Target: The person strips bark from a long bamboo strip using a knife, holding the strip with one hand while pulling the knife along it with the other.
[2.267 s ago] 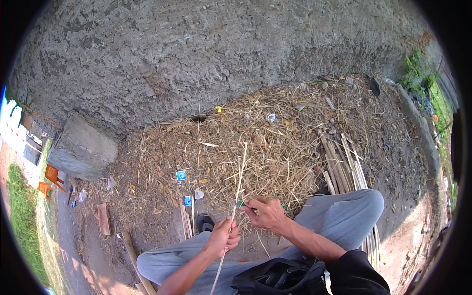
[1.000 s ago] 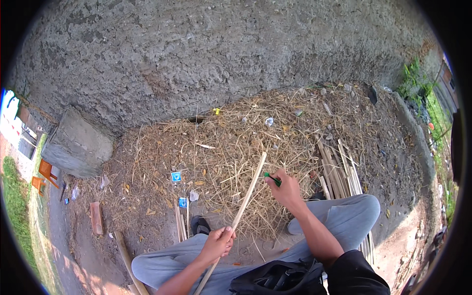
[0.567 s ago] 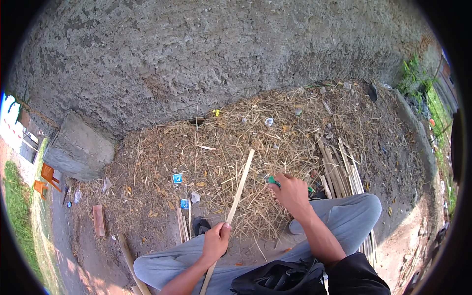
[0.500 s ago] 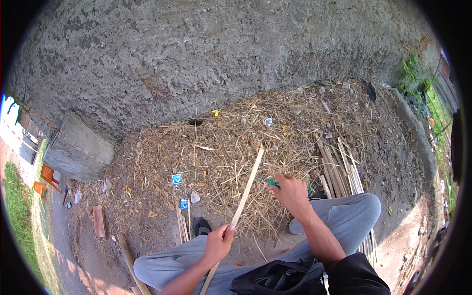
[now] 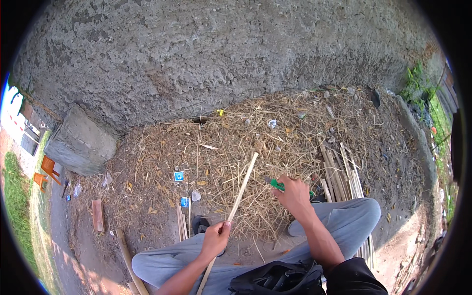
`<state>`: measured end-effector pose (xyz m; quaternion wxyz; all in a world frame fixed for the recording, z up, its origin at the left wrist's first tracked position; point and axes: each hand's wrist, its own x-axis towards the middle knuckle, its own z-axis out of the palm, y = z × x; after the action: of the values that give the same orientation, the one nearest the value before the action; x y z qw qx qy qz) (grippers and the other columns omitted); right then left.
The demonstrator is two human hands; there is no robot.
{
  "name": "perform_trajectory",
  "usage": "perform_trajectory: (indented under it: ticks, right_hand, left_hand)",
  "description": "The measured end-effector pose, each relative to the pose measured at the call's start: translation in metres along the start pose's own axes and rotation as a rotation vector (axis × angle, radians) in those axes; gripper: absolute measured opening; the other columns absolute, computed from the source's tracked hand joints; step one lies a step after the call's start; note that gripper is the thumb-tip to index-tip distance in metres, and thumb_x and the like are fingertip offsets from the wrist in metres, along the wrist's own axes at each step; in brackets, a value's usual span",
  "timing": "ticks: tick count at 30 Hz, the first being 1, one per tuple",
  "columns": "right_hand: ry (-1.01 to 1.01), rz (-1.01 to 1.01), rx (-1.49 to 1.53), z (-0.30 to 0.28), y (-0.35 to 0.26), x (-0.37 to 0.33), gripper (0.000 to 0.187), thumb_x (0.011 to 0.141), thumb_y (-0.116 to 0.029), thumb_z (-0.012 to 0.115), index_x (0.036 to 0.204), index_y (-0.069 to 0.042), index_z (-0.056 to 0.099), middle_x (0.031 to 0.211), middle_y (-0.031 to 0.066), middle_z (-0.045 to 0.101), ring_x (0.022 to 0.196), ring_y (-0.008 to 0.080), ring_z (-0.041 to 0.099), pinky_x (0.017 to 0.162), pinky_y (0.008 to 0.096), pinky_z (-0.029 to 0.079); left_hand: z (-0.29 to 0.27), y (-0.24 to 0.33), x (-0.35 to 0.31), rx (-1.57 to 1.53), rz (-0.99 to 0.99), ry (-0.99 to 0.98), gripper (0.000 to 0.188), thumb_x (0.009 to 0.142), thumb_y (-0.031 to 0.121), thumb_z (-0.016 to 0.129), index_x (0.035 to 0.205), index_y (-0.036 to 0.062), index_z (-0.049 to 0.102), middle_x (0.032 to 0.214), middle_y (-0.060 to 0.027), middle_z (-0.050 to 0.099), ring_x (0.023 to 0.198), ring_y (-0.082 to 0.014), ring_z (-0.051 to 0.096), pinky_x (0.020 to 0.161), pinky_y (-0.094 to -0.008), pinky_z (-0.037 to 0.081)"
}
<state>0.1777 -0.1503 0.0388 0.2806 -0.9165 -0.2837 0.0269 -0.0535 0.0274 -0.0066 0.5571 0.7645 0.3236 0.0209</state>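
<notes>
My left hand [image 5: 214, 241] is closed around a long, pale bamboo strip [image 5: 244, 184], which slants away from me. Its far end rises over the straw-like shavings, and its near end runs down past my left leg. In my right hand [image 5: 296, 200] is a green-handled knife [image 5: 278, 185]; the fist hides most of the handle, and a short dark blade points left toward the strip. Blade and strip are apart, with shavings [image 5: 260, 216] showing between them on the ground.
Split bamboo strips [image 5: 339, 169] lie beside my right knee, and a few strips [image 5: 181, 221] by my left foot. A rough wall [image 5: 221, 54] spans the far side. A concrete block [image 5: 83, 142], a brick [image 5: 98, 215] and a wooden pole [image 5: 127, 255] are to the left.
My left hand has drawn slightly left and toward me with the bamboo strip, whose far end sits a little lower. The right hand has shifted slightly, showing more of the knife. The view tilted a bit.
</notes>
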Motion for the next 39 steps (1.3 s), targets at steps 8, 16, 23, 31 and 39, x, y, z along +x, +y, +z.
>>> perform_trajectory:
  ticks: [8, 16, 23, 31, 39]
  right_hand:
    - [-0.062, -0.084, 0.33, 0.009, -0.011, -0.002, 0.028, 0.083, -0.022, 0.079, 0.099, -0.004, 0.065, 0.072, 0.0174, 0.068, 0.064, 0.0352, 0.068, 0.058, 0.041, 0.051]
    - [-0.173, -0.18, 0.589, 0.039, -0.037, -0.034, 0.027, 0.085, -0.023, 0.078, 0.089, 0.001, 0.068, 0.067, 0.0126, 0.065, 0.054, 0.02, 0.061, 0.053, 0.0335, 0.048]
    - [-0.224, -0.204, 0.616, 0.058, -0.042, -0.045, 0.022, 0.085, -0.018, 0.077, 0.085, 0.001, 0.067, 0.065, 0.0118, 0.063, 0.052, 0.0188, 0.06, 0.049, 0.0322, 0.045]
    - [-0.14, -0.398, 0.667, 0.067, -0.042, -0.05, 0.018, 0.085, -0.013, 0.076, 0.081, 0.002, 0.067, 0.069, 0.0117, 0.064, 0.053, 0.0212, 0.062, 0.048, 0.0337, 0.046]
    - [0.045, -0.562, 0.512, 0.063, -0.046, -0.058, 0.014, 0.08, -0.009, 0.079, 0.083, -0.001, 0.069, 0.073, 0.0094, 0.066, 0.052, 0.0239, 0.063, 0.044, 0.0329, 0.048]
  left_hand:
    - [-0.003, 0.012, -0.006, -0.169, -0.074, -0.05, 0.026, 0.102, 0.019, 0.056, 0.113, -0.0003, 0.069, 0.065, 0.0008, 0.055, 0.055, -0.0045, 0.046, 0.049, -0.0246, 0.037]
    - [-0.013, 0.036, -0.01, -0.562, -0.334, -0.233, 0.018, 0.102, 0.018, 0.057, 0.112, 0.004, 0.053, 0.075, -0.0009, 0.051, 0.044, -0.0049, 0.037, 0.036, -0.0231, 0.026]
    - [-0.018, 0.033, -0.011, -0.665, -0.347, -0.292, 0.026, 0.107, 0.019, 0.044, 0.12, -0.0009, 0.054, 0.078, -0.0028, 0.052, 0.051, -0.0053, 0.038, 0.042, -0.0211, 0.031]
    - [-0.017, 0.041, -0.014, -0.606, -0.362, -0.28, 0.027, 0.108, 0.021, 0.04, 0.116, 0.0007, 0.057, 0.072, 0.0002, 0.049, 0.051, -0.0047, 0.036, 0.042, -0.0216, 0.029]
    - [-0.008, 0.036, -0.023, -0.65, -0.325, -0.253, 0.024, 0.108, 0.024, 0.041, 0.104, 0.0049, 0.054, 0.066, 0.0035, 0.039, 0.049, -0.0029, 0.029, 0.041, -0.0212, 0.021]
